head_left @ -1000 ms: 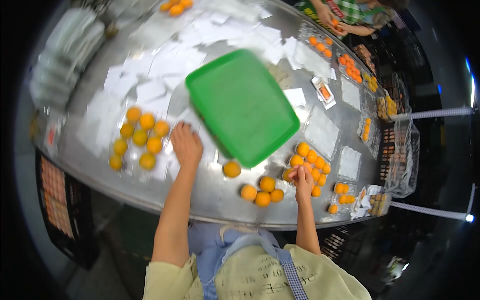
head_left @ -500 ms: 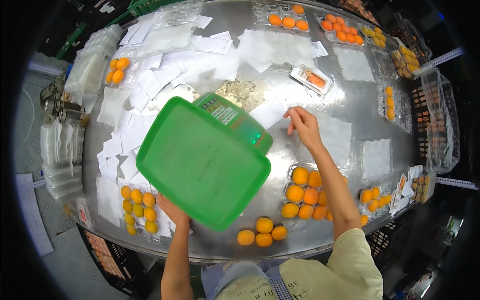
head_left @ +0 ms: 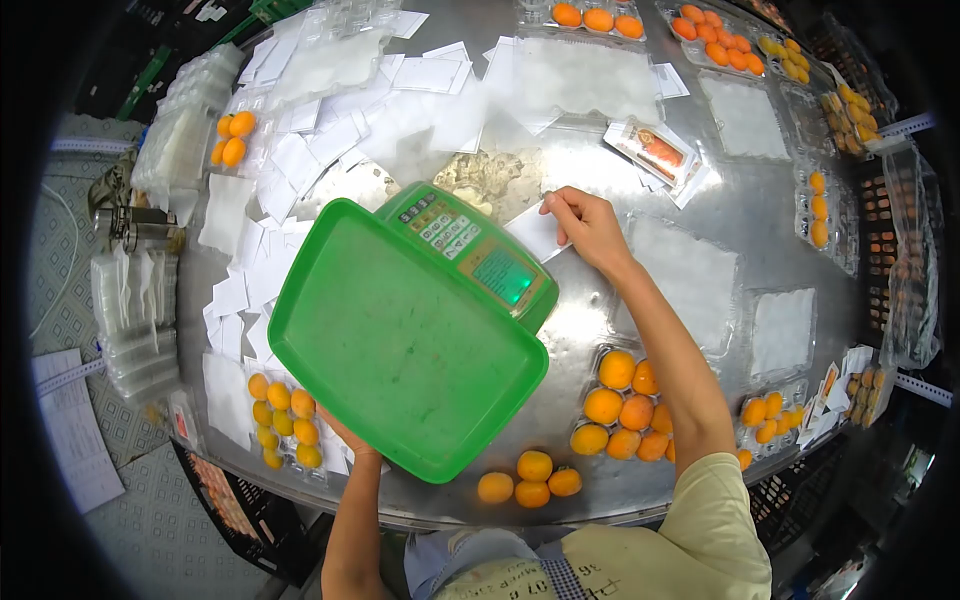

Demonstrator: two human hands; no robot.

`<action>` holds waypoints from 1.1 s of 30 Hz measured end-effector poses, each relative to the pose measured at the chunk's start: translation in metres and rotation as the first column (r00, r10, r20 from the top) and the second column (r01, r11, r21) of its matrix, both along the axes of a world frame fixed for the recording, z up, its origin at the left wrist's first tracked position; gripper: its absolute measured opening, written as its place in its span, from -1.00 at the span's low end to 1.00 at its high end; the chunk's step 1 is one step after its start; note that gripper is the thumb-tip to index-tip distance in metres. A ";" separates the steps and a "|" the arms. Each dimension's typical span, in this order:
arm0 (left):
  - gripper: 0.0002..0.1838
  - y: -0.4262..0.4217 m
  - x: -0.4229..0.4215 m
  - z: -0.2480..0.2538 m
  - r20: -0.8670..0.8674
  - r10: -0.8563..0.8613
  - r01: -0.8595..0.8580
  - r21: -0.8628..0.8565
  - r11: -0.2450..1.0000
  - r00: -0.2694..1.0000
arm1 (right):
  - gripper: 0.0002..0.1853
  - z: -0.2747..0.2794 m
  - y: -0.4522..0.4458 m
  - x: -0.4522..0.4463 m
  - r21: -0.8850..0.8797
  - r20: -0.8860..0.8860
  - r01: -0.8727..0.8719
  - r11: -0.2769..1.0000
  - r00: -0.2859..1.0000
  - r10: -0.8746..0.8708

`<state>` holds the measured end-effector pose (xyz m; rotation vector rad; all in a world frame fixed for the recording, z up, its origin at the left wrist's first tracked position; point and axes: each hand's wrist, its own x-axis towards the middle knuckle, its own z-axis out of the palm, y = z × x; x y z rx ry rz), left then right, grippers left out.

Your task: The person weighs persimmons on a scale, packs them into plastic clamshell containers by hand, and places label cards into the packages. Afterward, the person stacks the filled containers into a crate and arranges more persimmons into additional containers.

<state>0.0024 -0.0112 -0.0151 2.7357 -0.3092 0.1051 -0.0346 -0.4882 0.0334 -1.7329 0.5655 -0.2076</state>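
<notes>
My right hand (head_left: 585, 228) pinches the edge of a white paper card (head_left: 537, 230) lying just right of the scale's keypad. My left hand (head_left: 350, 438) is at the lower left edge of the green tray (head_left: 405, 340), its fingers mostly hidden under or behind the rim. The tray sits on a green scale with a lit display (head_left: 503, 277). Left of my left hand is a clear pack of orange and yellow-green fruit (head_left: 283, 424). A fuller fruit pack (head_left: 637, 411) lies below my right forearm. Several loose fruits (head_left: 533, 465) rest near the front edge.
White papers (head_left: 430, 75) spread over the back of the metal table. Printed labels (head_left: 655, 150) lie at the back right. Stacked clear containers (head_left: 135, 310) stand on the left, and a black crate (head_left: 890, 240) is at the far right. More fruit packs (head_left: 718, 40) line the back right.
My right hand has gone from the fruit pack up to the paper card and closed on its edge. My left hand is now partly behind the tray. The view has shifted.
</notes>
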 end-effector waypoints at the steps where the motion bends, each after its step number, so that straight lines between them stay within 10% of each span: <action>1: -0.45 -0.001 0.000 0.001 -0.015 0.010 -0.011 -0.035 0.999 1.000 | -0.69 0.005 0.001 0.002 0.012 -0.005 -0.007 1.000 1.000 0.007; 10: -0.54 -0.029 0.003 0.027 -0.097 0.079 -0.093 -0.145 0.985 0.992 | -0.67 0.014 0.051 0.040 -0.235 0.288 -0.055 0.970 0.950 0.124; 33: -0.47 -0.016 0.002 0.019 0.021 -0.028 0.027 0.030 0.999 0.999 | -0.65 0.024 0.068 0.051 -0.523 0.170 -0.105 0.846 0.960 0.224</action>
